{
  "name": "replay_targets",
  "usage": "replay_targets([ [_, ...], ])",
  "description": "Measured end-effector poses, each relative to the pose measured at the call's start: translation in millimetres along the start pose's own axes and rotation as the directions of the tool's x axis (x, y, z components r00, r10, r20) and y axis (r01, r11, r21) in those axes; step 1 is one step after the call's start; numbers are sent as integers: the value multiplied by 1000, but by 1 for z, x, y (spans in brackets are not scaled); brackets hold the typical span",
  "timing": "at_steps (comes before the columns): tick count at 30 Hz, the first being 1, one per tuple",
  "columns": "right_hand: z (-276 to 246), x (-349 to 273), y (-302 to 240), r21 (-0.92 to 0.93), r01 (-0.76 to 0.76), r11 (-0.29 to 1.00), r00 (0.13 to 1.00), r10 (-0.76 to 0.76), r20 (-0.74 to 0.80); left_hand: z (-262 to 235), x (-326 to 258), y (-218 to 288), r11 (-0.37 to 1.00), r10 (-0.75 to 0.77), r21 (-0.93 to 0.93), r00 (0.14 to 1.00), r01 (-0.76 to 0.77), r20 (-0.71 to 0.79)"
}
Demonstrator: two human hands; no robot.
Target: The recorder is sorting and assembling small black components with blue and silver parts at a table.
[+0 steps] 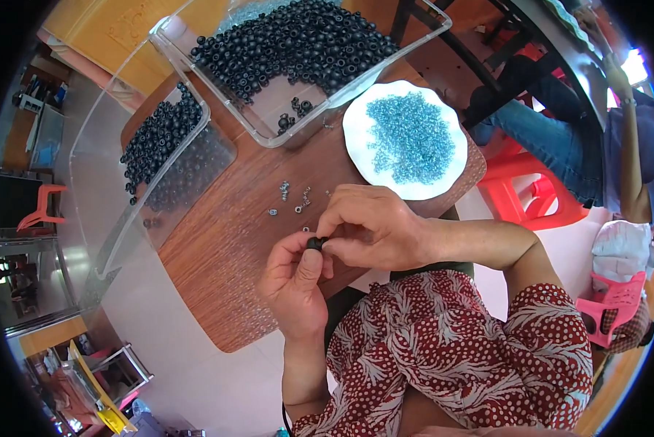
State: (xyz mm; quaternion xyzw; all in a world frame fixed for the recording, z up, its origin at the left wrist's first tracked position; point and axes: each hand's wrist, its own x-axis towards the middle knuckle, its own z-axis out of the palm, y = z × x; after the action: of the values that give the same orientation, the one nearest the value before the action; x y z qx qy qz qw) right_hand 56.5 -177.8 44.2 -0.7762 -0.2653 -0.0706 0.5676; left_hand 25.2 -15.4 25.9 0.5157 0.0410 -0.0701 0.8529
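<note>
Over the near edge of the wooden table, my left hand (298,280) pinches a small round black piece (314,244) between thumb and fingers. My right hand (381,226) meets it from the other side, its thumb and fingertips closed at the top of the same piece. Whether the right fingertips also hold something smaller is hidden. Just beyond my hands, several tiny clear or silvery pieces (284,191) lie scattered on the table. A white scalloped plate (357,146) with a heap of small bluish see-through pieces (412,138) stands beyond my right hand.
A clear plastic bin (265,138) full of round black pieces (298,44) stands at the far side. Another clear bin (203,164), at the left, holds more. A red plastic stool (520,193) and another person's jeans-clad leg (545,146) are to the right of the table (225,306).
</note>
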Motion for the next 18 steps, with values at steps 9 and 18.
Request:
replay_targets([
  [9,14,-17,-6,296,-332,895,938,347,1,-13,3,-10,914,-223,-351,975,204,-14],
  [18,49,-24,3,-371,268,889,960,-280,23,-22,0,-22,851,-331,-446,943,277,-45],
])
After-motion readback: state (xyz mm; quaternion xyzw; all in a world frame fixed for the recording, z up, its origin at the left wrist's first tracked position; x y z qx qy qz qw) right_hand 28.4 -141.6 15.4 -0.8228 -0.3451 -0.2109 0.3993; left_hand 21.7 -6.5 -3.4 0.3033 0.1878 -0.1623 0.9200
